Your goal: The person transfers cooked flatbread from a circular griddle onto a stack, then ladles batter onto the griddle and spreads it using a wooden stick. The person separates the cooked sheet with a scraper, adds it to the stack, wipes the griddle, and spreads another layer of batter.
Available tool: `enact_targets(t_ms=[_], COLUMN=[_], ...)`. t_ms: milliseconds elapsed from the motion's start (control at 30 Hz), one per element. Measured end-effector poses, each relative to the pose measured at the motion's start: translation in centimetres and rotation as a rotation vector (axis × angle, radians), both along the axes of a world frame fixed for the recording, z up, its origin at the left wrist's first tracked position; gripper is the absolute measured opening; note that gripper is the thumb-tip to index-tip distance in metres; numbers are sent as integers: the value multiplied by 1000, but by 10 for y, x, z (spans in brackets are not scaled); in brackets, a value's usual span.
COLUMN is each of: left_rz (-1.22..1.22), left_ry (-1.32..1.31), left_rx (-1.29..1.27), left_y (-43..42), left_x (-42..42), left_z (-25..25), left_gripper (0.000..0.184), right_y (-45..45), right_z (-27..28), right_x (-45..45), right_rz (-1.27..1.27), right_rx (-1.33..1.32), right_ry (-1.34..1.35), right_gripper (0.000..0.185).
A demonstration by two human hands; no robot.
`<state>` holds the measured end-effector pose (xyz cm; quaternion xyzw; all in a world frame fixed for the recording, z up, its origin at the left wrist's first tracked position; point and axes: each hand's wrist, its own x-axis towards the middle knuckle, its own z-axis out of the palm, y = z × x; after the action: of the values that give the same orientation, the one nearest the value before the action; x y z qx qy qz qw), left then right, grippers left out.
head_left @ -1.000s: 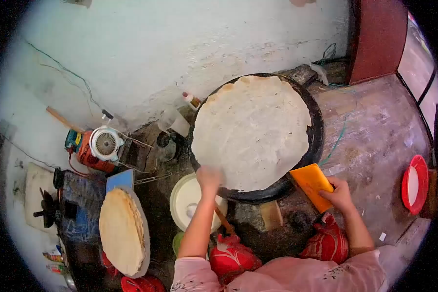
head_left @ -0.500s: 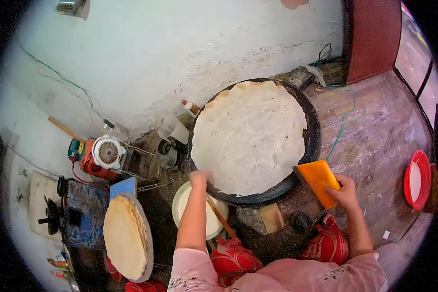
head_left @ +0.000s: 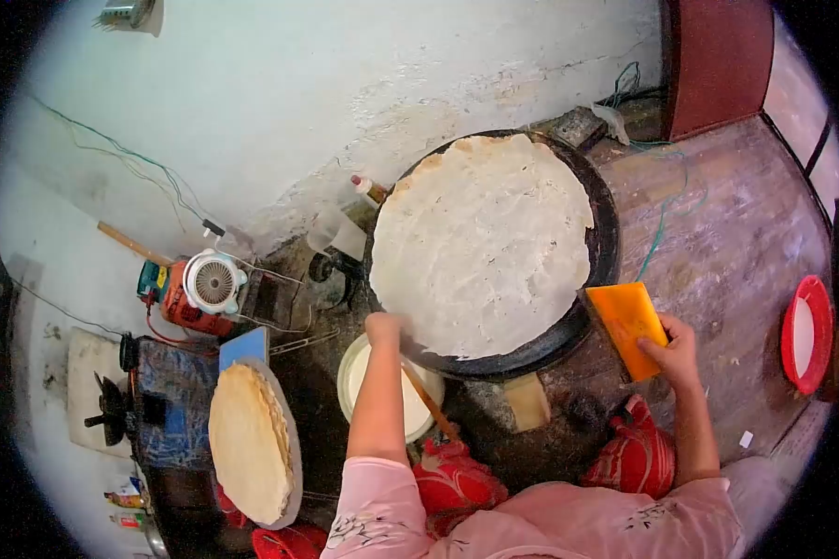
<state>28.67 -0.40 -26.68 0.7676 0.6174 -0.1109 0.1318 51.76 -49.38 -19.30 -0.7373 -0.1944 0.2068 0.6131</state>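
Observation:
A large thin flatbread [head_left: 485, 242] covers most of a round black griddle [head_left: 604, 233]. My left hand [head_left: 384, 328] is closed at the griddle's lower left edge, by the rim of the flatbread; its fingertips are blurred, and what they pinch, if anything, is hidden. Below it a white bucket [head_left: 347, 377] holds pale batter, with a wooden handle [head_left: 427, 401] leaning across it. My right hand [head_left: 671, 349] grips a flat orange scraper [head_left: 629, 321] just off the griddle's lower right side.
A stack of flatbreads [head_left: 247, 443] lies on a round board at the left. Behind it are a blower [head_left: 213, 281], a plastic jug [head_left: 337, 235] and a small bottle [head_left: 368, 189]. A red basin [head_left: 806, 335] stands far right; a block [head_left: 528, 402] lies below the griddle.
My right hand has moved the orange scraper slightly away from the griddle. My left hand stays near the griddle's lower left edge. The view has shifted a little.

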Motion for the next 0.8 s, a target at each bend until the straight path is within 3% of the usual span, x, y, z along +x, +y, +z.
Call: enact_targets(t_ms=[67, 100, 167, 200, 233, 300, 333, 367, 433, 500, 567, 633, 700, 800], left_rz=[326, 321, 603, 714, 712, 650, 422, 417, 2, 60, 13, -4, 94, 279], left_ry=[-773, -775, -1390, -1517, -1518, -1190, -1138, -1142, -969, -870, -1223, -1272, -1502, -1554], left_rx=[199, 196, -163, -332, -333, -744, -670, -671, -233, -210, -184, -209, -269, -378], left_y=[-5, -14, -33, -36, -36, -48, -72, -69, -60, -90, -108, -123, -141, -131], left_x=[1, 8, 19, 24, 24, 29, 32, 33, 34, 55, 62, 61, 61, 35], left_z=[-6, 4, 25, 26, 25, 42, 58, 54, 45, 95, 118, 144, 168, 159], left_gripper=[17, 17, 23, 30, 30, 26, 21, 21, 16, 14, 18, 17, 15, 24], right_y=[-2, -2, -2, -1, -1, 1, 1, 1, 0, -2, -4, -5, -4, -3], right_z=[-9, -12, -14, -13, -12, -9, -8, -7, -10, -13, -15, -17, -13, 0], right_x=[2, 3, 5, 5, 5, 4, 4, 4, 5, 5, 5, 7, 7, 3], right_rz=[-15, -21, -19, -23, -28, -33, -36, -40, -55, -71, -107, -106, -106, -135], right_rx=[-31, -31, 23, 25, 24, 23, 60, 97, 79, 59, 119, 166, 214, 289], right_ry=[-11, -13, -28, -30, -8, 9, 33, 58, 29, 2, 89, 103, 117, 227], right_gripper=[31, 31, 31, 31, 32, 32, 32, 32, 33, 33, 33, 33, 32, 33])
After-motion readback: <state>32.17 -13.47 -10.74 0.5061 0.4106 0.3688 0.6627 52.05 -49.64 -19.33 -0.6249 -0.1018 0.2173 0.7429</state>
